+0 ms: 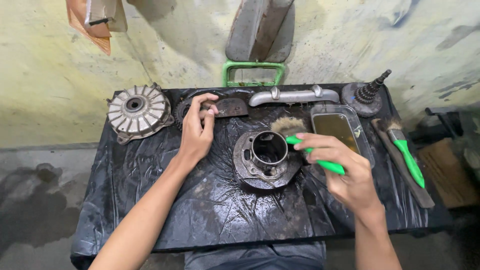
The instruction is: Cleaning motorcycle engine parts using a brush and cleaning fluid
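A round metal drum part (265,157) with an open centre lies in the middle of a table wrapped in black plastic (200,205). My right hand (345,172) grips a green-handled brush (312,150), whose bristles rest at the drum's far rim. My left hand (197,130) reaches past the drum to the far side. Its fingers close on a dark toothed sprocket part (220,107) lying there.
A finned grey hub (136,111) sits far left. A grey metal bar (292,95) and a stepped gear shaft (367,94) lie along the back. A clear tray of yellowish liquid (340,130) and a second green brush on a wooden stick (405,155) are at right.
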